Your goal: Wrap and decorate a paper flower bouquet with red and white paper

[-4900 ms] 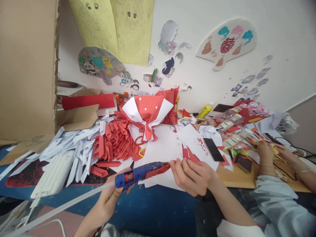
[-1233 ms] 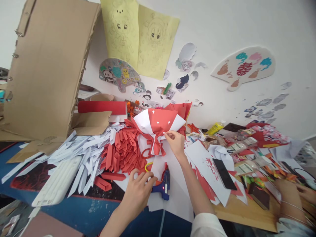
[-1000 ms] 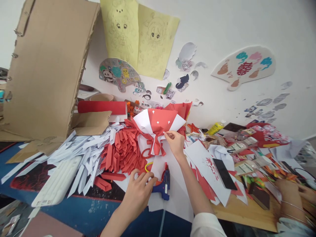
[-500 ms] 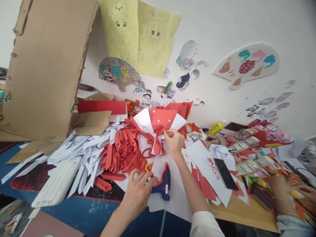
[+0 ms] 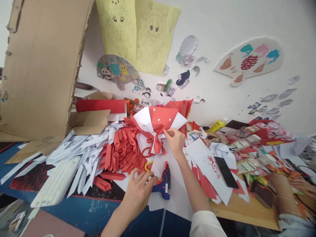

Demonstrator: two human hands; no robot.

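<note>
A small bouquet wrapper of red and white paper (image 5: 161, 120) with white sparkle marks stands mid-table, gathered at its waist by a red paper band. My right hand (image 5: 174, 140) pinches the white edge at that waist between thumb and finger. Lower down, my left hand (image 5: 141, 184) is loosely curled with fingers apart, and no object shows in it. A blue glue gun (image 5: 165, 184) with a lit red light lies just right of my left fingers. Beyond them shows a yellow scissor-like handle (image 5: 148, 165), partly hidden. White paper (image 5: 172, 174) lies beneath.
Heaps of folded red strips (image 5: 122, 149) and white strips (image 5: 86, 153) lie on the left, beside a white power strip (image 5: 56, 182). A cardboard panel (image 5: 44, 69) stands behind. At right are a phone (image 5: 225, 171), bottles (image 5: 239, 145) and another person's arm (image 5: 283, 191).
Both hands and the bouquet wrapper hold nearly the same place. The view has shifted slightly. At the right edge, the other person's hand has moved a little.
</note>
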